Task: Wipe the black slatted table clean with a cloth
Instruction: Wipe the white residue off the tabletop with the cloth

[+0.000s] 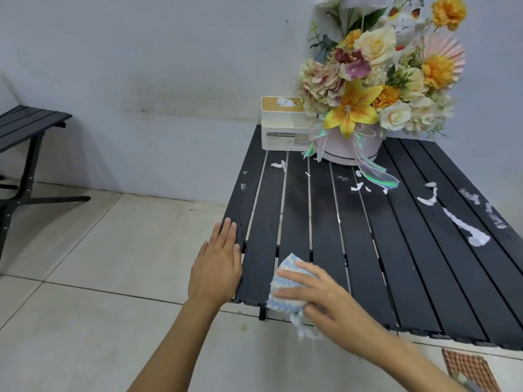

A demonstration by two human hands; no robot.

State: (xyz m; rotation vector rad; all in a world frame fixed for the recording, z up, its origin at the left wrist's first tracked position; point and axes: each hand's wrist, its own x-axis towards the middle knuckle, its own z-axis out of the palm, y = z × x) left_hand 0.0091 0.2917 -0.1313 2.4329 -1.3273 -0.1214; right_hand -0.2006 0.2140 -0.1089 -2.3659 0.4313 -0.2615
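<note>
Your left hand (216,274) lies flat against the left edge of the black slatted table (325,222), fingers straight and gripping nothing. Your right hand (334,304) presses extended fingers onto the blue-and-cream cloth (287,265) at the table's near-left corner; the thumb is hidden. White scraps (464,227) litter the slats, mostly right and far side, near the flower box (351,151).

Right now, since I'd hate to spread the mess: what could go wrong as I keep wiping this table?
1. The right hand presses the cloth at the table's near edge, where white scraps hang over; a sweep outward likely drops them on the floor.
2. Scraps may slip through the gaps between the slats.
3. The ribbon trails among scraps farther back; the cloth could snag it and tug the flower box.
</note>
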